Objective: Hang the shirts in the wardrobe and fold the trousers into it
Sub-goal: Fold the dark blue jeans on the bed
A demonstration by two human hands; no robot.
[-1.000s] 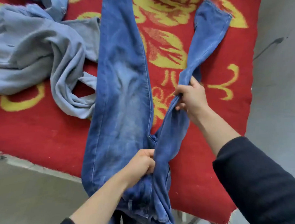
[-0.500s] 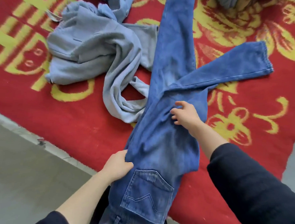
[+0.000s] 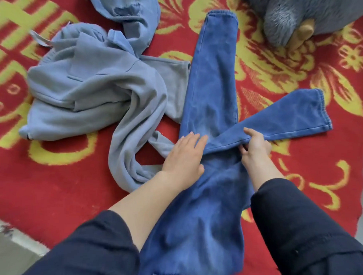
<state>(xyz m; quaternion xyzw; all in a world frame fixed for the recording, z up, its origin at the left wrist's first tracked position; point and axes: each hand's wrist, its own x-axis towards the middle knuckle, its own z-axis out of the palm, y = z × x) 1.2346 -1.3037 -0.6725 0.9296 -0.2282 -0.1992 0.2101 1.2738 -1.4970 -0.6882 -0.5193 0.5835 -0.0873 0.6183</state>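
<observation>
Blue jeans (image 3: 211, 93) lie on a red and yellow blanket (image 3: 60, 184), waist toward me. One leg runs straight away from me; the other crosses over it and points out to the right. My left hand (image 3: 184, 156) lies flat with straight fingers on the jeans near the left edge, just below where the legs cross. My right hand (image 3: 255, 146) pinches the lower edge of the crossed leg, thumb on top. A crumpled pale grey-blue sweatshirt (image 3: 91, 87) lies to the left, one sleeve reaching under the jeans.
A second pale blue garment (image 3: 130, 12) with a torn patch lies at the top left. A grey plush toy (image 3: 302, 20) sits at the top right. The blanket's edge and a grey floor (image 3: 3, 254) show at the bottom left.
My left hand left the jeans' side by the back pocket and now presses flat higher up near the crossing. My right hand shifted right and took hold of the crossed leg's edge.
</observation>
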